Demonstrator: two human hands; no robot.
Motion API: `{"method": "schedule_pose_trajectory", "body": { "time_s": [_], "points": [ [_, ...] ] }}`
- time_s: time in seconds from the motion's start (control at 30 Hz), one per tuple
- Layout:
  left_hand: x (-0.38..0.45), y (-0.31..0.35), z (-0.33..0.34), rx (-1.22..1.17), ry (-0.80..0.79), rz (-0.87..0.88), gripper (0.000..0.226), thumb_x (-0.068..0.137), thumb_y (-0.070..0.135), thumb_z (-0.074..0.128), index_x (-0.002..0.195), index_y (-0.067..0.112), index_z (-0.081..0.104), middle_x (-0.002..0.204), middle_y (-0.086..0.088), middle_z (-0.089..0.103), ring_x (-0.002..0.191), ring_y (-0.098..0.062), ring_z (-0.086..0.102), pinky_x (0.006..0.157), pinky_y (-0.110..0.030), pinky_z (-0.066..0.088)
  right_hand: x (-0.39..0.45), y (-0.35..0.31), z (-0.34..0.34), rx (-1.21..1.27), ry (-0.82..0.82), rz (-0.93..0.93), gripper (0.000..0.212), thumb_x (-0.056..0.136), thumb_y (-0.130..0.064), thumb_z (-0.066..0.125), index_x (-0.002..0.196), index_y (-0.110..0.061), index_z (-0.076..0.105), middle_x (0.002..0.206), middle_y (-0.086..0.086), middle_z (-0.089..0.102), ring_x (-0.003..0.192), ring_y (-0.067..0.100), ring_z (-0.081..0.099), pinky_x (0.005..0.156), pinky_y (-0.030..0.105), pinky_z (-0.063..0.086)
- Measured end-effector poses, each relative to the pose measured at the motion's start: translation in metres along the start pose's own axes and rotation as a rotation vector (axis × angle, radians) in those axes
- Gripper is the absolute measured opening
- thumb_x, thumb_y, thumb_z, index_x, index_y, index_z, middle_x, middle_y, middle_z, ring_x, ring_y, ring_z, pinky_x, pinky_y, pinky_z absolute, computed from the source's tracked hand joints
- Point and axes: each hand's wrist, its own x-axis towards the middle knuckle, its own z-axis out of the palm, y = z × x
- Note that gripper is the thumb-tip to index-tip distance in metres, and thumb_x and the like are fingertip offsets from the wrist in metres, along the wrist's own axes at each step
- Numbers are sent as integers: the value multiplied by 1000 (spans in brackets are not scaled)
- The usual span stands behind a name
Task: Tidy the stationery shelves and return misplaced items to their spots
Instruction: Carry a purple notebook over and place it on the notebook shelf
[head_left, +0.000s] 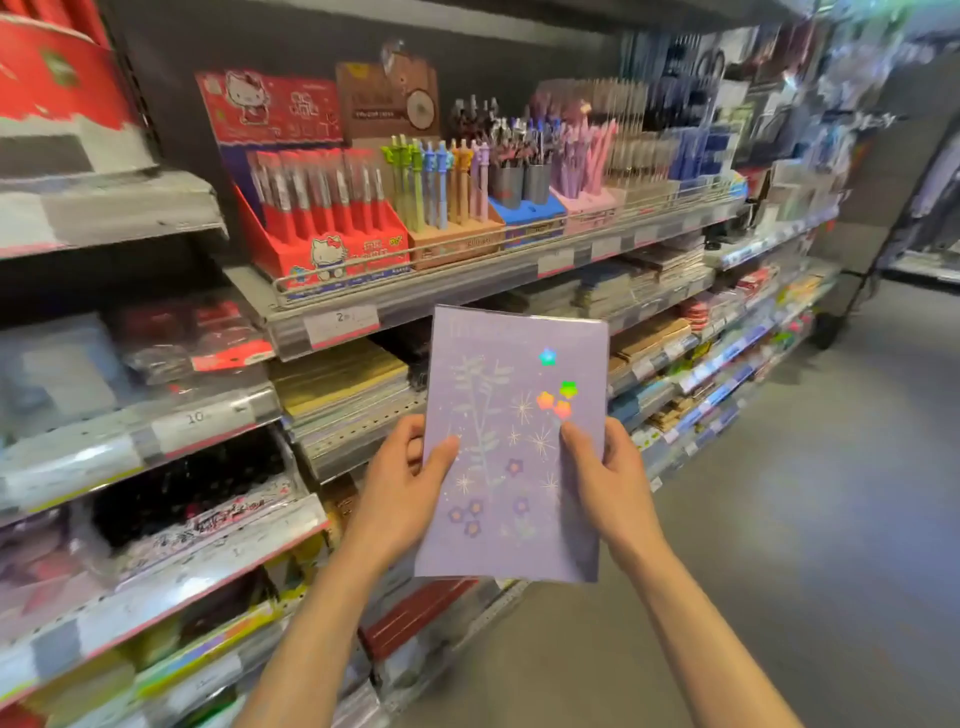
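I hold a lilac notebook (511, 441) upright in front of the shelves, its cover printed with pale leaves, sparkles, purple flowers and shiny star stickers. My left hand (402, 491) grips its lower left edge, thumb on the cover. My right hand (605, 483) grips the lower right edge, thumb just under the stickers. Behind the notebook, stacks of notebooks (345, 387) lie on a shelf. Pens stand in display boxes on the pen shelf (467, 278) above.
A red cartoon-cat pen display (322, 223) stands at the left of the pen shelf, with pastel pens (441, 182) and a pink pen box (582, 171) to its right. Packaged goods fill the left shelving bay (156, 431). Grey aisle floor (805, 493) runs along the right.
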Motion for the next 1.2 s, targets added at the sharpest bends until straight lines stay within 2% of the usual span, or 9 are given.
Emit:
{"method": "schedule_pose_trajectory", "body": {
  "time_s": [0.1,0.2,0.3,0.4,0.6,0.77,0.93,1.1,1.2],
  "points": [
    [5,3,47,-11,29,-46,10,98,28,58,107,27,54,99,4,76,81,-13,74,69,-35,59,33,21,-36,-10,-57,23,24,97,-41,58,116,-27,60,110,-9,68,100,8,66,82,35,52],
    [11,2,80,-7,78,-99,12,98,28,59,109,24,54,98,6,75,80,-11,74,64,-28,59,59,38,-56,-17,-108,58,25,95,-43,59,114,-28,62,109,-9,71,99,10,68,83,38,54],
    [23,0,97,0,134,-141,14,98,29,60,109,25,54,96,10,75,79,-8,74,63,-27,59,84,49,-60,-16,-179,79,22,97,-39,59,113,-25,63,107,-8,72,95,8,69,78,34,53],
    [40,-6,103,-33,175,-176,12,98,27,60,109,25,55,95,9,76,79,-10,75,65,-29,60,111,51,-53,-20,-240,91,20,97,-35,59,112,-22,63,105,-7,71,92,7,69,71,28,50],
    [72,-22,93,-83,236,-248,16,98,29,59,112,21,54,97,3,76,77,-11,75,61,-26,57,149,53,-22,-70,-331,119,23,98,-38,57,112,-20,62,105,-5,71,94,12,68,72,29,50],
    [96,-39,89,-125,257,-283,13,98,31,59,110,26,56,99,5,76,82,-12,75,78,-40,60,176,61,0,-89,-369,130,22,98,-36,57,111,-19,61,104,-4,69,95,13,66,69,27,47],
    [111,-45,91,-127,290,-300,12,98,30,59,110,26,57,98,9,76,83,-9,74,75,-34,60,198,64,11,-84,-425,139,22,98,-35,56,115,-21,60,106,-7,68,94,8,64,67,24,45],
    [127,-45,104,-134,368,-309,9,98,27,58,107,26,56,92,10,77,80,-11,75,65,-29,58,228,70,15,-88,-478,126,21,97,-38,58,110,-23,63,106,-3,72,98,17,68,85,39,53],
    [140,-42,117,-128,402,-329,9,98,27,59,106,23,57,91,8,77,80,-13,75,69,-36,59,246,72,9,-69,-509,126,19,97,-35,57,107,-20,64,103,-3,72,93,14,68,74,31,51]
  ]
}}
